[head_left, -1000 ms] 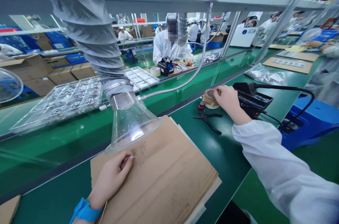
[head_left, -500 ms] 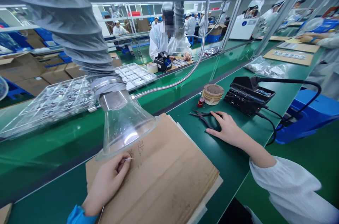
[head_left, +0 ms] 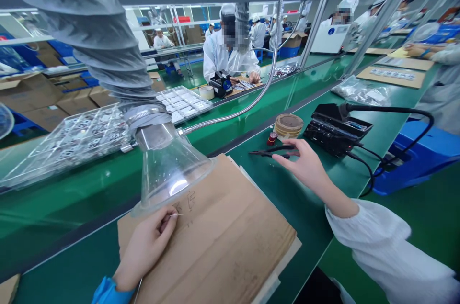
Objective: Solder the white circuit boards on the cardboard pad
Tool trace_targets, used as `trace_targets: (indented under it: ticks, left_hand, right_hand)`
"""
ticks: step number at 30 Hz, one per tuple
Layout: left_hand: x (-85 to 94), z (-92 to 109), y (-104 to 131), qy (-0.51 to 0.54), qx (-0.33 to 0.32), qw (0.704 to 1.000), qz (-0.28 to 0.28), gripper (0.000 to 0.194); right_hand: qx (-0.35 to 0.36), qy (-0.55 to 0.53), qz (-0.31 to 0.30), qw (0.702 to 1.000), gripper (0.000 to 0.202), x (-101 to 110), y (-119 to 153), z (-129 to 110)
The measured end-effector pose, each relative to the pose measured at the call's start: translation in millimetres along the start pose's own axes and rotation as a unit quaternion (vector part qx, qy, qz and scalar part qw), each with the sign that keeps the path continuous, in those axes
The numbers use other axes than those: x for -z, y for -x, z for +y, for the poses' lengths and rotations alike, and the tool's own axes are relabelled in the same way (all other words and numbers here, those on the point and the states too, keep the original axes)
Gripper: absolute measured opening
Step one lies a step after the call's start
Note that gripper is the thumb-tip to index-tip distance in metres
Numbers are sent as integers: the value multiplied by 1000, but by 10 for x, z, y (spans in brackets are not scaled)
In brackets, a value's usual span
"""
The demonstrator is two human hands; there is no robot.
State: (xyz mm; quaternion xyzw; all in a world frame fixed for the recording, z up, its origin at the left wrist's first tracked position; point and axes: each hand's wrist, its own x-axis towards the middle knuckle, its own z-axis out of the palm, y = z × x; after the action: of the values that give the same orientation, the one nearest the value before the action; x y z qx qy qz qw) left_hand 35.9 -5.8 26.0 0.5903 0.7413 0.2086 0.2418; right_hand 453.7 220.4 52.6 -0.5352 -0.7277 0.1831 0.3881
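Note:
My left hand (head_left: 146,245) is closed in a pinch above the cardboard (head_left: 230,227). A thin white wire (head_left: 177,215) pokes out at its fingertips, and a similar strand shows below the wrist. My right hand (head_left: 309,166) has its thumb and fingers around the handles of black pliers (head_left: 264,152), their jaws pointing left, over the green bench. Just behind the pliers stands a small red spool (head_left: 272,139), beside a stack of tape rolls (head_left: 288,124).
A clear fume hood (head_left: 172,172) on a grey hose hangs close above my left hand. Right of the tape sits a black box (head_left: 332,134) with cables. Trays of parts (head_left: 89,136) lie across the line, where a co-worker (head_left: 215,55) sits.
My right hand has closed in on the pliers' handles and turned them, so they lie more level and further left. My left hand stays nearly still.

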Motion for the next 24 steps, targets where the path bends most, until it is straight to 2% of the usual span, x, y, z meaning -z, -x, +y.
trace_targets:
  ticks: [3, 5, 8, 10, 15, 19, 24]
  left_hand:
    - [9, 41, 9, 7, -7, 1000, 7, 51]
    - [12, 57, 15, 8, -4, 1000, 12, 51]
    - [7, 36, 14, 5, -2, 1000, 9, 52]
    - [-2, 0, 9, 5, -1, 1000, 4, 52]
    - [-17, -53, -2, 9, 5, 1000, -6, 54]
    - [-9, -21, -8, 22, -11, 999, 27, 54]
    - [6, 16, -4, 9, -23, 999, 48, 52]
  right_hand:
    - [34, -56, -12, 998, 72, -146, -338, -188]
    - [19, -65, -16, 998, 78, -270, -598, -293]
    - [-18, -49, 22, 998, 67, -398, -938, -367]
    - [-22, -39, 60, 997, 61, -417, -1074, -353]
    - [-1, -29, 115, 993, 56, -368, -1066, -199]
    - [14, -33, 115, 993, 56, -356, -985, -125]
    - [10, -44, 101, 994, 58, -337, -976, -146]
